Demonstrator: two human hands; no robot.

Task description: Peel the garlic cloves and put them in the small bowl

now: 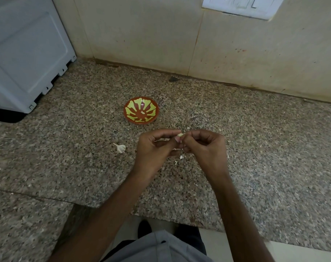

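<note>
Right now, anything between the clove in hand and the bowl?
Nothing visible. Left hand and right hand pinch the clove just short of the bowl; only counter lies between. A garlic piece sits off left, clear of the path.

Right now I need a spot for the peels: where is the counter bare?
Bare counter: right of the right hand, toward the wall, and between the white appliance and the small bowl. Crowded: peel scraps under the hands, garlic piece beside the left hand.

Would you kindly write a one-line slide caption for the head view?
A garlic clove pinched between left hand and right hand over the counter, near the bowl.
</note>
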